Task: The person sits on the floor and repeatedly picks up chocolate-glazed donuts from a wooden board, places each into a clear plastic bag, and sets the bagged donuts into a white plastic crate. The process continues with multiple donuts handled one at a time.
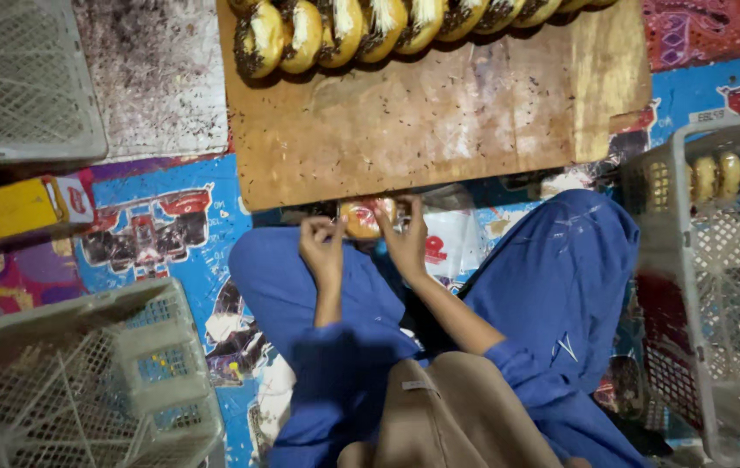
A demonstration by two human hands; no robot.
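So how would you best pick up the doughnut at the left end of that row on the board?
Judging by its pose, pinch the leftmost doughnut across its flat faces from the open left side. It stands on edge, leaning on its neighbour, so its right face is blocked; the wooden board beside it is bare.

A colourful printed floor mat (171,217) lies under dim light.

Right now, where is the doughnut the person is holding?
In the head view, the doughnut sits centre frame between both hands, just below the wooden board's near edge, above the person's lap.
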